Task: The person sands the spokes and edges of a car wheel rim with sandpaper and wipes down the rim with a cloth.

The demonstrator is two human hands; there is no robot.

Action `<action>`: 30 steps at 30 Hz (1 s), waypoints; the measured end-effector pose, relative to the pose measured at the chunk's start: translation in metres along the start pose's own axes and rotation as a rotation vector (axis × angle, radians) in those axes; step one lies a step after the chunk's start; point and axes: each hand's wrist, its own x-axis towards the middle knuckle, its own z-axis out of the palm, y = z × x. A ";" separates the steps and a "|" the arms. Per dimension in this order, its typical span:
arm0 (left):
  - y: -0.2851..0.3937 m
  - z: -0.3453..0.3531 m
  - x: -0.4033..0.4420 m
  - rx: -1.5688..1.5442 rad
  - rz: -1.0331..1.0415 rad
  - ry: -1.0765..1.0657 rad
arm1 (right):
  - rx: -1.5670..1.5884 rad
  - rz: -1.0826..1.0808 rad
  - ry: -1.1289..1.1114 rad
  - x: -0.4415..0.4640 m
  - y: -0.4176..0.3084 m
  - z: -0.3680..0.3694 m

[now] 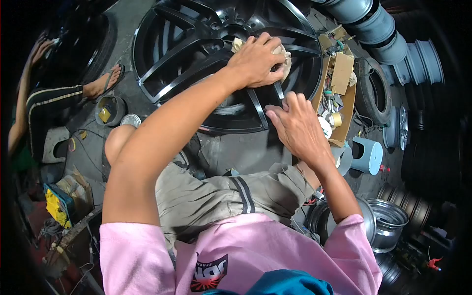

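Black alloy wheel (pixel 196 69), left hand (pixel 255 59) clasping beige cloth (pixel 286 66) over it, right hand (pixel 302 128) beside its near-right edge, fingers (pixel 296 101) curled, grip unclear.

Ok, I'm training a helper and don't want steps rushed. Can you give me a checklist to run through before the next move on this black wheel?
1. Black wheel lying spokes up: ok.
2. Cloth in hand: ok, it is in the left hand, over the spokes.
3. Right hand free: cannot tell, its palm is hidden.
4. Elbow room around the wheel: not ok, an open cardboard box sits close beside it.
5. Spokes free of fine dust: cannot tell at this detail.
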 end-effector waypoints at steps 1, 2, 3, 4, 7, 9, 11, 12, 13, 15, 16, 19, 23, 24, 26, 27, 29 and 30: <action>-0.001 0.003 0.002 0.009 0.015 0.039 | -0.053 -0.026 -0.023 0.006 0.003 0.000; -0.001 0.008 0.003 0.017 0.024 0.076 | -0.104 -0.056 -0.051 0.011 0.005 0.001; 0.009 0.016 0.023 -0.017 0.036 0.186 | -0.205 -0.072 -0.077 0.006 0.013 -0.025; 0.011 0.015 0.022 -0.017 0.033 0.180 | -0.240 -0.078 -0.052 -0.002 0.011 -0.033; 0.005 0.012 0.025 -0.034 0.024 0.173 | -0.289 -0.060 -0.034 -0.015 0.014 -0.041; 0.010 0.014 0.026 -0.060 0.031 0.159 | -0.306 -0.105 -0.017 -0.012 0.017 -0.035; 0.011 0.013 0.025 -0.048 0.011 0.130 | -0.255 -0.088 -0.016 0.000 0.016 -0.025; 0.011 0.014 0.023 -0.044 0.036 0.180 | -0.220 -0.055 -0.026 0.005 0.015 -0.022; 0.009 0.016 0.021 -0.038 0.030 0.180 | -0.185 -0.025 -0.041 0.008 0.013 -0.019; 0.011 0.018 0.023 -0.024 0.037 0.245 | -0.112 -0.029 0.020 0.004 0.010 -0.012; 0.009 0.016 0.024 -0.063 0.024 0.156 | -0.085 -0.003 0.013 0.002 0.007 -0.012; 0.011 0.014 0.024 -0.067 0.019 0.149 | -0.025 0.026 0.057 -0.009 0.010 -0.002; 0.012 0.017 0.025 -0.053 0.042 0.203 | 0.000 0.066 0.099 -0.036 0.003 -0.013; 0.011 0.016 0.025 -0.057 0.031 0.169 | -0.032 0.056 0.112 -0.038 0.002 -0.014; 0.012 0.012 0.025 -0.064 0.007 0.127 | -0.061 0.054 0.128 -0.033 0.002 -0.008; 0.014 0.013 0.025 -0.062 0.015 0.125 | -0.105 0.029 0.124 -0.019 0.009 0.002; 0.014 0.013 0.024 -0.030 0.010 0.137 | -0.147 0.003 0.133 -0.012 0.011 0.006; 0.015 0.011 0.024 -0.016 0.020 0.130 | -0.124 0.007 0.130 -0.013 0.011 0.004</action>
